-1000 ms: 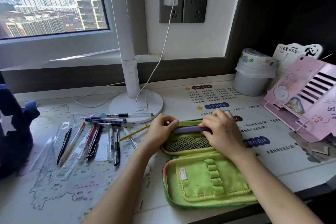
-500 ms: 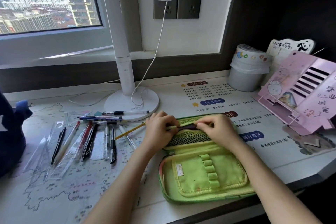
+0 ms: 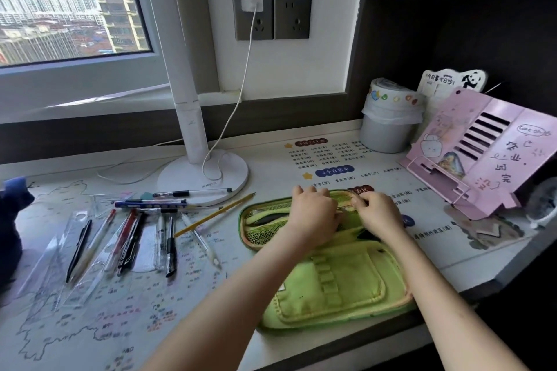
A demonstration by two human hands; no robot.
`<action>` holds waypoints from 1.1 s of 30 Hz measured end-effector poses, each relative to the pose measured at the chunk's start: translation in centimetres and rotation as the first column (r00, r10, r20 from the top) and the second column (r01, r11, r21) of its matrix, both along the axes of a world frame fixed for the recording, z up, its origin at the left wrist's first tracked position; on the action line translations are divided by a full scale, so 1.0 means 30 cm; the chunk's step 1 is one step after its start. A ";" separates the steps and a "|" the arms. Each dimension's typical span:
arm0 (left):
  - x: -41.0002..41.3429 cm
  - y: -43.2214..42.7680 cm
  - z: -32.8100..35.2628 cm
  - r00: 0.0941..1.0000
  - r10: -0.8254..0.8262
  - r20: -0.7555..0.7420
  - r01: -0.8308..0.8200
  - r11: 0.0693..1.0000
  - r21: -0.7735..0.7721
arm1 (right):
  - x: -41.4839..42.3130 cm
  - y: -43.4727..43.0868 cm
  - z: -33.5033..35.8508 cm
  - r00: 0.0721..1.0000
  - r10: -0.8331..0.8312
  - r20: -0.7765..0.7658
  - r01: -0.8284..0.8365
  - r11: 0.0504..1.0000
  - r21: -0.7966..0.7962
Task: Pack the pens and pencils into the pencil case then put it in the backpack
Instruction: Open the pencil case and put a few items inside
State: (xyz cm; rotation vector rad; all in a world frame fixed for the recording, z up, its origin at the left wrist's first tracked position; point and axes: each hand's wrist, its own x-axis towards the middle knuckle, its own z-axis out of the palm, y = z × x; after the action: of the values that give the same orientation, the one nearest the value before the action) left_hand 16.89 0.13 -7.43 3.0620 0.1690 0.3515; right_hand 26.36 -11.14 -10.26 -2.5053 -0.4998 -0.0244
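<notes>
**Most pens unpacked, both hands at the case**

Far left I see the dark blue backpack [image 3: 12, 220] at the desk [image 3: 271, 158] edge, then the pens and pencils [image 3: 129, 229] spread loose. The green pencil case [image 3: 331, 286] lies open before me, packing under way. My left hand [image 3: 313, 217] curls on its mesh pocket [image 3: 262, 230]; whether that grip clamps I cannot tell. My right hand [image 3: 376, 214] pinches a slim pale piece [image 3: 345, 208] at the pocket mouth. Next: let go, reach left for another pen.

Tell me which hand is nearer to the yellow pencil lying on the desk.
Left. The left hand rests on the far half of the pencil case, a little right of the yellow pencil; the right hand is farther right, beyond the left one.
</notes>
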 end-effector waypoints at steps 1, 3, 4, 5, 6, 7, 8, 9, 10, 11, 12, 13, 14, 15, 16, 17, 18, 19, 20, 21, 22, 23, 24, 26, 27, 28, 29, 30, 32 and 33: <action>0.021 -0.022 0.002 1.000 0.019 0.003 -0.019 1.000 0.017 | 0.000 -0.002 -0.001 1.000 0.010 0.006 -0.010 1.000 0.014; 0.057 -0.056 0.009 0.998 0.068 -0.018 -0.067 0.997 0.036 | -0.004 -0.005 -0.004 1.000 0.022 0.016 -0.022 0.999 0.040; 0.073 -0.066 0.012 0.995 0.091 -0.052 -0.087 0.994 0.067 | -0.004 -0.005 -0.007 1.000 0.023 0.018 -0.024 0.998 0.051; 0.087 -0.073 0.013 0.989 0.109 -0.096 -0.096 0.987 0.130 | -0.004 -0.005 -0.008 1.000 0.021 0.020 -0.022 0.998 0.057; 0.100 -0.083 0.014 0.981 0.124 -0.149 -0.092 0.975 0.202 | -0.002 -0.006 -0.010 1.000 0.017 0.018 -0.018 0.998 0.058; 0.110 -0.088 0.014 0.970 0.139 -0.200 -0.083 0.962 0.261 | -0.002 -0.004 -0.011 1.000 0.015 0.016 -0.016 0.998 0.058; 0.121 -0.097 0.013 0.960 0.149 -0.239 -0.075 0.953 0.292 | -0.001 -0.005 -0.012 1.000 0.014 0.012 -0.014 0.998 0.063; 0.134 -0.103 0.008 0.953 0.153 -0.263 -0.069 0.950 0.305 | -0.001 -0.006 -0.013 1.000 0.014 0.007 -0.014 0.998 0.068; 0.141 -0.106 0.008 0.949 0.155 -0.275 -0.069 0.952 0.298 | -0.002 -0.007 -0.013 1.000 0.018 0.006 -0.019 0.997 0.072; 0.144 -0.107 0.010 0.947 0.153 -0.282 -0.069 0.956 0.286 | -0.004 -0.010 -0.012 1.000 0.023 0.006 -0.024 0.997 0.075; 0.142 -0.105 0.017 0.949 0.141 -0.281 -0.065 0.963 0.262 | -0.006 -0.012 -0.011 1.000 0.028 0.008 -0.028 0.997 0.074; 0.140 -0.101 0.024 0.953 0.131 -0.272 -0.067 0.971 0.232 | -0.007 -0.012 -0.009 0.999 0.031 0.010 -0.031 0.997 0.068; 0.134 -0.097 0.033 0.957 0.118 -0.266 -0.068 0.979 0.191 | -0.010 -0.013 -0.007 0.999 0.033 0.014 -0.033 0.998 0.057; 0.128 -0.094 0.043 0.962 0.105 -0.253 -0.066 0.986 0.156 | -0.010 -0.013 -0.005 0.999 0.034 0.021 -0.035 0.999 0.042; 0.117 -0.087 0.050 0.967 0.099 -0.237 -0.071 0.990 0.124 | -0.013 -0.010 -0.004 0.999 0.038 0.032 -0.039 0.999 0.024; 0.108 -0.081 0.057 0.973 0.098 -0.209 -0.081 0.993 0.091 | -0.013 -0.010 -0.002 0.998 0.039 0.045 -0.039 0.999 0.003; 0.095 -0.074 0.062 0.979 0.110 -0.171 -0.102 0.993 0.057 | -0.014 -0.011 -0.001 0.997 0.042 0.060 -0.041 0.999 -0.012; 0.079 -0.062 0.066 0.986 0.116 -0.120 -0.112 0.993 0.039 | -0.015 -0.010 -0.001 0.996 0.045 0.074 -0.044 0.999 -0.017; 0.061 -0.049 0.068 0.990 0.120 -0.069 -0.118 0.992 0.033 | -0.016 -0.010 -0.002 0.995 0.048 0.088 -0.046 0.999 -0.020; 0.041 -0.033 0.068 0.991 0.127 -0.030 -0.127 0.992 0.012 | -0.015 -0.011 -0.004 0.994 0.047 0.102 -0.045 0.999 -0.023; 0.020 -0.015 0.066 0.990 0.139 -0.008 -0.139 0.990 -0.033 | -0.014 -0.012 -0.006 0.992 0.046 0.115 -0.043 0.999 -0.026; -0.008 0.008 0.062 0.988 0.154 0.005 -0.153 0.985 -0.081 | -0.016 -0.010 -0.007 0.991 0.046 0.125 -0.042 0.999 -0.030; -0.035 0.031 0.058 0.985 0.170 0.016 -0.167 0.979 -0.119 | -0.016 -0.008 -0.008 0.990 0.043 0.133 -0.039 0.999 -0.033; -0.103 0.085 0.059 0.977 0.206 0.055 -0.196 0.969 -0.150 | -0.015 -0.003 -0.009 0.988 0.035 0.150 -0.029 0.999 -0.042; -0.140 0.118 0.060 0.970 0.230 0.074 -0.217 0.964 -0.155 | -0.013 -0.002 -0.010 0.987 0.028 0.156 -0.021 0.999 -0.045; -0.177 0.153 0.062 0.960 0.261 0.097 -0.245 0.957 -0.157 | -0.011 -0.003 -0.011 0.987 0.014 0.159 -0.008 0.999 -0.040; -0.212 0.191 0.061 0.948 0.294 0.121 -0.274 0.948 -0.160 | -0.009 -0.003 -0.013 0.988 -0.006 0.154 0.010 1.000 -0.023; -0.243 0.229 0.059 0.933 0.325 0.154 -0.301 0.940 -0.163 | -0.011 -0.001 -0.013 0.989 -0.029 0.144 0.029 1.000 0.004; -0.292 0.301 0.056 0.901 0.385 0.201 -0.357 0.920 -0.161 | -0.023 0.024 -0.010 0.992 -0.060 0.115 0.055 0.997 0.046; -0.304 0.329 0.054 0.889 0.415 0.195 -0.387 0.907 -0.164 | -0.032 0.045 -0.009 0.993 -0.062 0.100 0.058 0.997 0.046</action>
State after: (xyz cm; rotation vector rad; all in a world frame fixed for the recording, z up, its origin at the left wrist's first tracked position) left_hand 7.76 9.99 -5.82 2.8174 0.7884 0.6783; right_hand 25.39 -9.77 -10.54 -2.4854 -0.4599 -0.1845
